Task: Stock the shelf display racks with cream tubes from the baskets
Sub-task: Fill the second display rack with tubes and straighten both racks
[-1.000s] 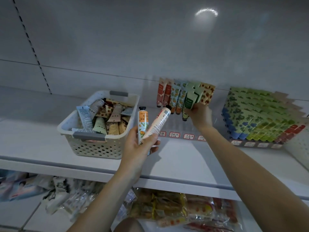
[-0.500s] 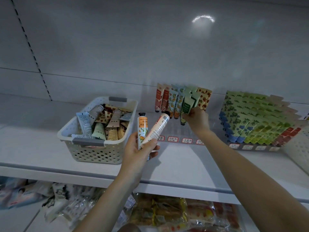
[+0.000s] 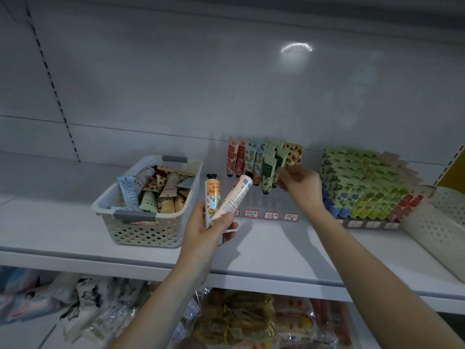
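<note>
Your left hand (image 3: pixel 208 230) gripped two cream tubes (image 3: pixel 227 205) in front of the shelf edge, with the fingers and the thumb curled round their lower ends. The orange tube (image 3: pixel 213 195) stood nearly upright with its black cap on top. The pale tube (image 3: pixel 239 190) leaned to the right and touched the orange one low down.

Your right hand (image 3: pixel 300 186) was well apart from the left one. It reached further back over the shelf (image 3: pixel 276 248), toward the clear display rack (image 3: pixel 264 205). Its fingers were curled, and their tips were just beside a green tube (image 3: pixel 268 170) that stood cap down in the rack. I could not tell whether they pinched it or only touched it.

At the back of this rack stood a short row of tubes: red at the left, then blue-patterned, green, and orange-spotted at the right. Small price labels (image 3: pixel 271 215) ran along its front.

To the left of your left hand, the white perforated basket (image 3: pixel 146 233) sat on the shelf with many loose tubes (image 3: pixel 161 190) heaped in it. To the right, a second rack (image 3: pixel 364 187) was packed tightly with tubes, and a further white basket (image 3: pixel 437 222) stood at the right edge. Under the shelf lay wrapped goods (image 3: pixel 239 321).
</note>
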Available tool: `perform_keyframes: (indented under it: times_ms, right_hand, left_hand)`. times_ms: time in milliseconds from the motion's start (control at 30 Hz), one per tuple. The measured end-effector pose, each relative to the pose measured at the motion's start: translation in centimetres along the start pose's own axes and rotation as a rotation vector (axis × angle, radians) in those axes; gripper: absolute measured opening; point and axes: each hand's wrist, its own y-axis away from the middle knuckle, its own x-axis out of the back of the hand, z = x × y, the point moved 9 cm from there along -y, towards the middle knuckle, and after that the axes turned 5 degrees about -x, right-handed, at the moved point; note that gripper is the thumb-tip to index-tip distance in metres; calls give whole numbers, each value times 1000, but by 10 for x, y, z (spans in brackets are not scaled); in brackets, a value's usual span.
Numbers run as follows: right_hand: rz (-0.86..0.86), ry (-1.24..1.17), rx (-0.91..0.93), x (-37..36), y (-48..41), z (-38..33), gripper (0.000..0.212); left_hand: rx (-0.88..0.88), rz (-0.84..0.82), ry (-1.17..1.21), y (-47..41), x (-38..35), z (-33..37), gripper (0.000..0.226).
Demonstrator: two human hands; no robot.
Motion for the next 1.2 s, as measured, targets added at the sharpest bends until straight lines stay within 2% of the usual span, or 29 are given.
perform_keyframes:
  times_ms: [133,233,433,600,700,800,933,1033,1100,1200]
  right_hand:
    - [-370,-325,-154,-25,50,-18,29]
    - [-520,-501,-215,-33,77,-32,28]
    - [-527,-625,-280,-30,96,-35,25]
    - [-569,-791,-313,-23,105,-34,9]
    - [-566,-859,-340,-19,111,-26,5]
    - [-585,-872,-342,-17,114,-20,4]
    - [-596,-763,-370,-12,115,-9,25]
    - [-599,-664,-420,-10,116,3,11]
    - [-647,-620,-439,-12,119,7,7]
    - [-771,-435,-390,-22,130,10,22]
  left_hand:
    - [-8,-26,-15,9,-4,4,32]
    - [-10,-47,-53,17,-5,7,34]
    - [-60,-83,-163,34,-4,21,33]
    - [50,-90,-17,50,-5,26,50]
    - [93,-53,96,52,-2,26,31]
    - [105,-29,56,49,0,21,19]
    - [75,-33,-43,45,-1,18,31]
    - [69,-10,-50,40,3,15,31]
    - [59,21,-22,35,8,16,29]
    - [-8,52,-73,27,13,27,34]
